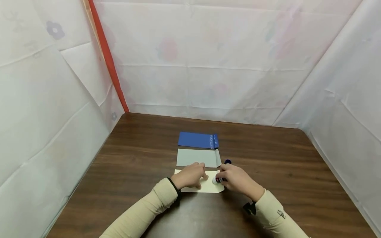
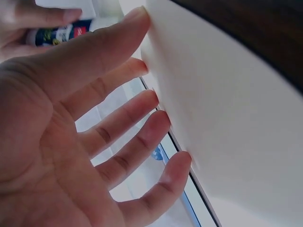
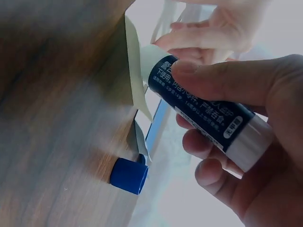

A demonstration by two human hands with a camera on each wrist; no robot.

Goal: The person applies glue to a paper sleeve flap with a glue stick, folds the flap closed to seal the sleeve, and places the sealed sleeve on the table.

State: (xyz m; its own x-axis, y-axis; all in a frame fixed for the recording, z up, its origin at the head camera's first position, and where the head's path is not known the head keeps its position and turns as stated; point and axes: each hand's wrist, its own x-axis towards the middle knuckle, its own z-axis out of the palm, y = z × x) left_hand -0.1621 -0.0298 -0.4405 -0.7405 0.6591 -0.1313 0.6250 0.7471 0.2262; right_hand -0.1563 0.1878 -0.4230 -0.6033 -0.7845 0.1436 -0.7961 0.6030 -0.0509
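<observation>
A cream paper envelope (image 1: pixel 212 187) with a tapered end flap lies nearest the person. My left hand (image 1: pixel 190 176) rests its fingertips on the envelope, and its spread fingers show in the left wrist view. My right hand (image 1: pixel 237 178) grips a dark blue glue stick (image 3: pixel 199 101) with its thumb and fingers. The stick's white tip (image 3: pixel 151 56) is at the envelope's flap end; whether it touches the paper I cannot tell. Beyond the envelope lie a pale grey one (image 1: pixel 196 157) and a blue one (image 1: pixel 194 139), whose flap carries whitish marks.
The glue stick's blue cap (image 3: pixel 129 176) stands on the brown wooden table (image 1: pixel 134 165), just beyond the right hand. White patterned sheets (image 1: pixel 208 66) hang at the back and both sides. A red strip (image 1: pixel 108 59) runs down the back left corner.
</observation>
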